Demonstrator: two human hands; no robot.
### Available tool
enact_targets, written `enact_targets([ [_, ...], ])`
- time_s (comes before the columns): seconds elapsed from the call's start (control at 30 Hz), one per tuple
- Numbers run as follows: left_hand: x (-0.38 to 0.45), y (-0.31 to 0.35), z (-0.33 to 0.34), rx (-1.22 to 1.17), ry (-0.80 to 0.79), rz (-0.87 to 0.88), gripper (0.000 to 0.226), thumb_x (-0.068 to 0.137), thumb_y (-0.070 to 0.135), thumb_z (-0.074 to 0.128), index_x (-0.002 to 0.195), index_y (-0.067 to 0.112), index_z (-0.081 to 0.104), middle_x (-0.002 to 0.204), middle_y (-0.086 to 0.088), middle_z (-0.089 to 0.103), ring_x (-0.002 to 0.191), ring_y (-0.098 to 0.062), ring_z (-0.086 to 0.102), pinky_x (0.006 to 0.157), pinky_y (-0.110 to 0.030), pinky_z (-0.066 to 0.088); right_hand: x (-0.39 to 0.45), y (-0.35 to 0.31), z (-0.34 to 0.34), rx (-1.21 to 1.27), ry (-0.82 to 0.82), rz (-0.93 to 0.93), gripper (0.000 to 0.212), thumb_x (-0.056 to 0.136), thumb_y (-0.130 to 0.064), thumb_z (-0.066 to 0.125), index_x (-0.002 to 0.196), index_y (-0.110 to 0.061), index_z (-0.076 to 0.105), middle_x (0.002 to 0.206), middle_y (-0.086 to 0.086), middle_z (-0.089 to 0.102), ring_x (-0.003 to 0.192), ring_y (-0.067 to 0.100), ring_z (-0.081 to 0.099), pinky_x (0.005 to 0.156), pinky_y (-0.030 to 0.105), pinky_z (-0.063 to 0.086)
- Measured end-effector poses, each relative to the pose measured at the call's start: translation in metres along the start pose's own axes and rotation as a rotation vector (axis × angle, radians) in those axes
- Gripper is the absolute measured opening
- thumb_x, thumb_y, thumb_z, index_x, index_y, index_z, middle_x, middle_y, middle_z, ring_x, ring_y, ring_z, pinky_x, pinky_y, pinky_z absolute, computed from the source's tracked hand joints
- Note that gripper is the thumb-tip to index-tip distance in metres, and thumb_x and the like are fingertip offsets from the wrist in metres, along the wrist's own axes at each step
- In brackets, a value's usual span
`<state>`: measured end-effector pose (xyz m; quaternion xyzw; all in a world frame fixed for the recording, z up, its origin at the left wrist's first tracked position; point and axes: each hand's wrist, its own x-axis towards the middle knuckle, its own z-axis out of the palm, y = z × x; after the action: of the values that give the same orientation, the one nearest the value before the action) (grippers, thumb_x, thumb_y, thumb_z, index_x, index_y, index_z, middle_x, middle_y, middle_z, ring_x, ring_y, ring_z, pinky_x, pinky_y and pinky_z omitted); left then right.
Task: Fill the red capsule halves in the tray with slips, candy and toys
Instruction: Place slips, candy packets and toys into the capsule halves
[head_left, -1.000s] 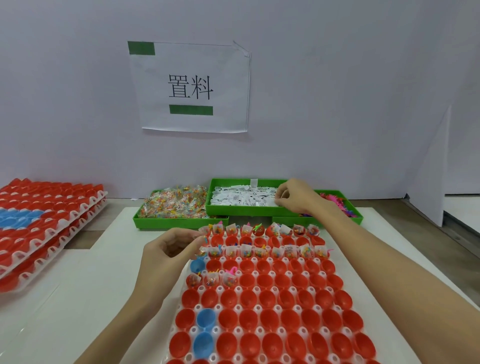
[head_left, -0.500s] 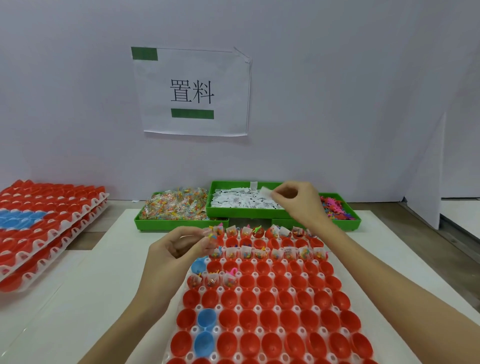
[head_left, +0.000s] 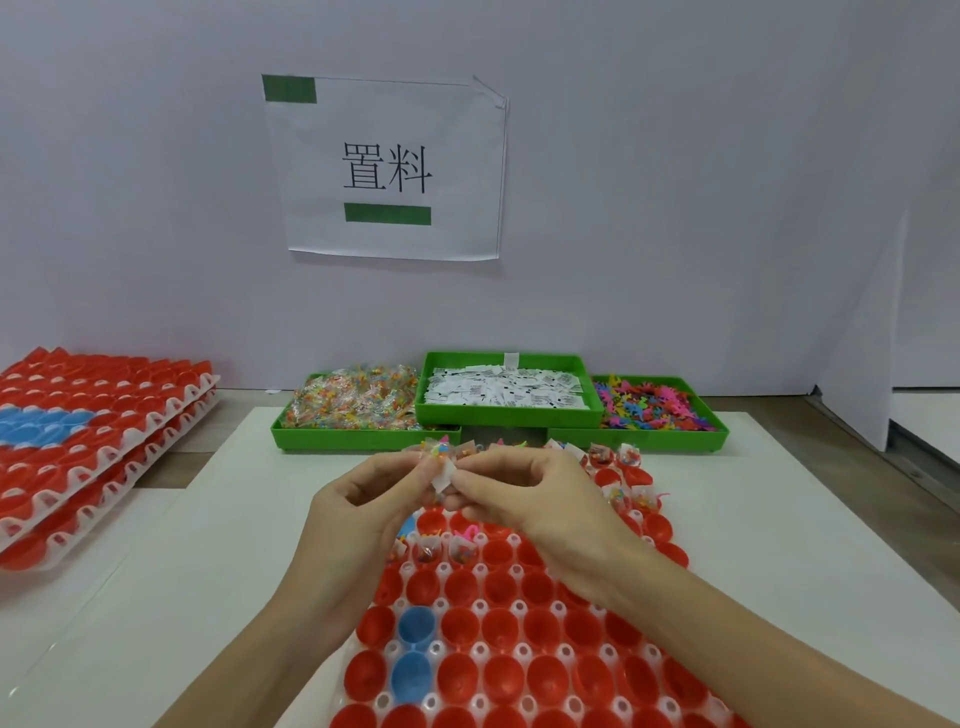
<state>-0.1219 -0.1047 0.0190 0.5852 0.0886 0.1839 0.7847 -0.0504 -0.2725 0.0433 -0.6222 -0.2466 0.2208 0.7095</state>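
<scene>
Both hands pinch one slip: left hand, right hand. We advise dropping it into next bare red capsule half.

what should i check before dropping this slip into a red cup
1. Slip held: ok, pinched between the fingertips of the left hand and the right hand.
2. Candy packet in hand: ok, at the left fingertips just above the slip.
3. Toy in hand: cannot tell, none shows.
4. Empty red cup nearby: ok, many open ones lie just below the hands in the tray.
5. Blue cups avoided: ok, they sit lower left, away from the hands.
6. Slip folded small enough to fit: cannot tell, fingers hide most of it.
</scene>
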Motion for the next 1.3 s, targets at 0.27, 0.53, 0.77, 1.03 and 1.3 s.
enact_targets([
  [0.27,0.001,0.003,0.000,-0.153,-0.009,-0.013,0.046,0.071,0.021,0.085,0.115,0.026,0.078,0.113,-0.011,0.077,0.109,-0.019,0.074,0.082,-0.018,0.058,-0.006,0.008,0.012,0.256,0.143,0.034,0.017,0.085,-0.006,0.078,0.101,0.000,0.079,0.097,0.021,0.077,0.089,0.020,0.075,0.081,0.022,0.058],
  [0.53,0.000,0.004,-0.003,0.059,-0.017,0.041,0.037,0.067,0.036,0.083,0.102,0.025,0.083,0.108,-0.002,0.079,0.103,-0.014,0.075,0.072,-0.018,0.060,-0.007,0.006,0.003,-0.013,0.044,0.039,0.016,0.090,-0.012,0.076,0.104,-0.005,0.080,0.099,0.015,0.078,0.092,0.019,0.074,0.087,0.026,0.059],
  [0.77,0.006,0.002,-0.009,0.007,0.042,0.014,0.043,0.058,0.033,0.087,0.099,0.023,0.084,0.105,-0.006,0.080,0.093,-0.020,0.078,0.070,-0.022,0.061,0.038,-0.022,-0.066,-0.454,0.276,-0.194,0.024,0.103,-0.028,0.058,0.102,-0.013,0.076,0.079,0.003,0.078,0.068,0.018,0.074,0.058,0.018,0.053],
  [1.03,0.006,0.003,-0.010,0.073,-0.073,0.008,0.052,0.063,0.042,0.090,0.111,0.026,0.080,0.117,-0.001,0.076,0.107,-0.018,0.074,0.098,-0.039,0.051,0.100,0.005,-0.196,-1.118,0.525,0.067,0.023,0.103,-0.009,0.055,0.118,-0.010,0.072,0.120,0.013,0.073,0.099,0.030,0.071,0.077,0.028,0.053],
  [1.3,0.004,0.003,-0.009,0.133,-0.102,0.045,0.037,0.071,0.037,0.083,0.105,0.023,0.081,0.111,-0.003,0.077,0.104,-0.019,0.075,0.088,-0.027,0.061,0.112,0.009,-0.194,-1.159,0.468,0.244,0.026,0.087,-0.030,0.079,0.103,-0.010,0.079,0.125,0.011,0.070,0.117,0.027,0.062,0.096,0.034,0.047],
])
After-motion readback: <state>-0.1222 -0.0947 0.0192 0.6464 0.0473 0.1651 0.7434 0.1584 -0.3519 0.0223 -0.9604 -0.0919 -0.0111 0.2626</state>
